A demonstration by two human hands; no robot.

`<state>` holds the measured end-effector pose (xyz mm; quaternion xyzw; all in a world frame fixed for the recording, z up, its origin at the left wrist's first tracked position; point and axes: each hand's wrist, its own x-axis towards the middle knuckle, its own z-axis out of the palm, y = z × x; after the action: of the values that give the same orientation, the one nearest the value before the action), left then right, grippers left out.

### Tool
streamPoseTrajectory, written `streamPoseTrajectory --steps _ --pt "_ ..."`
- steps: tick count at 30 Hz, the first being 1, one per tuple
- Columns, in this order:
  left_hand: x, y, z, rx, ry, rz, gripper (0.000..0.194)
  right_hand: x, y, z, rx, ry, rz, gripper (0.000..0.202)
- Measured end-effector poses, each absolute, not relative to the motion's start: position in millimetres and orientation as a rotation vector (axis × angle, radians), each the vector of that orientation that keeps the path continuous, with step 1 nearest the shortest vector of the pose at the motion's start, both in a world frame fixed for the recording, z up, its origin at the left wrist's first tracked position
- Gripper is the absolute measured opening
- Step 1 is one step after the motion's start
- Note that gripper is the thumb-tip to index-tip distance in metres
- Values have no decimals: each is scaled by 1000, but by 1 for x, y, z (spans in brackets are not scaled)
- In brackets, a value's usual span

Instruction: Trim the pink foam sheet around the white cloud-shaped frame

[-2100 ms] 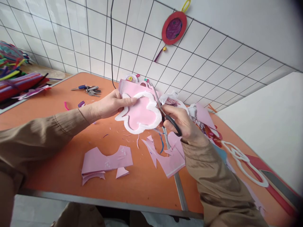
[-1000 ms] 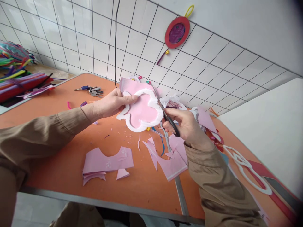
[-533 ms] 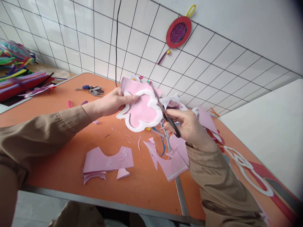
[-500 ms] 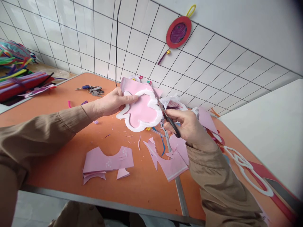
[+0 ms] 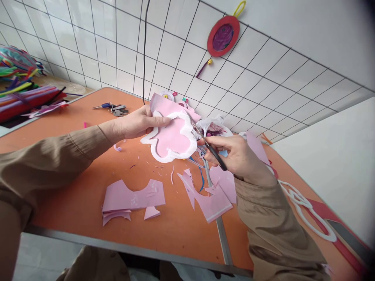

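Above the orange table, my left hand (image 5: 146,121) pinches a pink sheet with a white, wavy flower-shaped border (image 5: 175,138), thumb on top and fingers behind. Uncut pink sheet (image 5: 168,106) sticks out past the white border at the upper edge. My right hand (image 5: 231,154) is closed around black-handled scissors (image 5: 215,156), whose blades lie along the border's upper right edge. How far the blades are parted I cannot make out. Pink offcuts (image 5: 131,197) with curved cut edges lie below on the table, and more pink scraps (image 5: 206,199) lie to their right.
Keys (image 5: 117,109) rest at the back left of the table (image 5: 88,210). Colourful pipe cleaners (image 5: 26,99) are heaped further left. A white plastic bag (image 5: 215,125) sits behind my right hand; white looped strips (image 5: 307,210) lie at the right. A red round ornament (image 5: 223,35) hangs on the tiled wall.
The pink sheet has shifted slightly left and tilted a little. My right hand and the scissors have moved slightly right and down, with the blades still at the border's edge.
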<state>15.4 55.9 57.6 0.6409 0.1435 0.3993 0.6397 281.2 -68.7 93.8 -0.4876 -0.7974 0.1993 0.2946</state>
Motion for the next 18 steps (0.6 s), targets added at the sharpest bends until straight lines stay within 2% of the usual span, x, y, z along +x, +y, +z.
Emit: streamPoseTrajectory --steps 9,14,18 --pt "13 59 61 1506 406 774 19 287 -69 93 -1327 -2145 520 15" --pt "8 69 57 1557 351 682 19 294 -67 92 -1280 -2217 544 20" --pt "4 72 58 1624 334 628 19 295 -68 93 -1292 -2240 566 31"
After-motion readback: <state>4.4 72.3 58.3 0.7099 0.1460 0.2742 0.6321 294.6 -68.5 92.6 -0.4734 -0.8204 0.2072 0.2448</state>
